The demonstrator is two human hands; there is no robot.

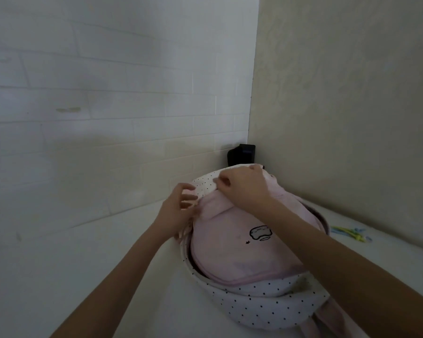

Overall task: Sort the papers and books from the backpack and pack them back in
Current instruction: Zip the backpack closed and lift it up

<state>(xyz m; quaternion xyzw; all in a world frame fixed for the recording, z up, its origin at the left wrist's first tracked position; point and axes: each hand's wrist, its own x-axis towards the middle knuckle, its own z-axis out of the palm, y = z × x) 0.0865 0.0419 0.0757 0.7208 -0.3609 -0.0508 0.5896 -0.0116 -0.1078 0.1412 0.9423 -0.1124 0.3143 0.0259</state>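
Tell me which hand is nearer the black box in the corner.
Right. The right hand grips the backpack top just below the black box; the left hand is lower, at the backpack's left edge.

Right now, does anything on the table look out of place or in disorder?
Nothing looks damaged or spilled. The only loose things are small yellow-green and blue items scattered by the right wall; they are too blurred to identify. The pink backpack lies on the white table with both hands at its top edge.
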